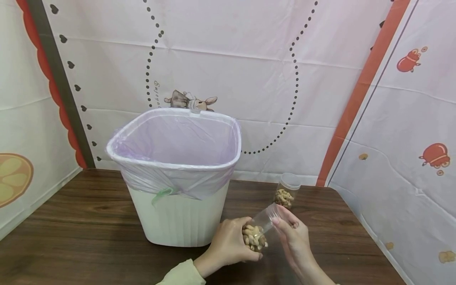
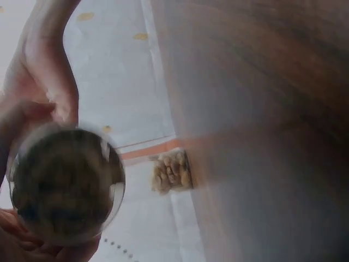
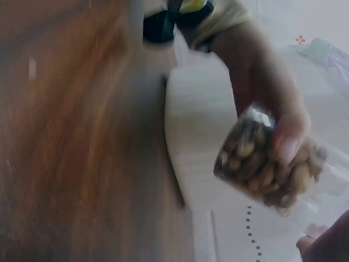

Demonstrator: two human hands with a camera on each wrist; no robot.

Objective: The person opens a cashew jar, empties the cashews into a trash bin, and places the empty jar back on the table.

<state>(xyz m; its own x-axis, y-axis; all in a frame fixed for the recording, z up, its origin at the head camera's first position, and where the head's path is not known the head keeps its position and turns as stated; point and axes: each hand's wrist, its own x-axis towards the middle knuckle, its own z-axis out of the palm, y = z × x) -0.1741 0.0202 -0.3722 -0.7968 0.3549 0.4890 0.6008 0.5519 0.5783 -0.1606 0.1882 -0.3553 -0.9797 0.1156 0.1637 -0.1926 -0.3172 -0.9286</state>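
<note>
In the head view my left hand (image 1: 229, 241) grips the nut-filled bottom end of a clear plastic jar (image 1: 261, 220). Pale, curved, cashew-like nuts (image 1: 253, 237) lie in that end, and the jar tilts with its upper end to the right. My right hand (image 1: 295, 235) pinches this upper end between thumb and fingers; whether a separate lid sits there I cannot tell. The left wrist view faces the jar's round base (image 2: 65, 185), dark and blurred. From the right wrist, the left thumb (image 3: 289, 134) presses across the jar wall over the nuts.
A white bin (image 1: 178, 221) lined with a thin purple bag (image 1: 192, 138) stands left of the hands on the dark wooden table (image 1: 89, 213). Behind the right hand stands another clear jar (image 1: 289, 183) of nuts. Printed cloth (image 1: 228, 67) hangs behind and at both sides.
</note>
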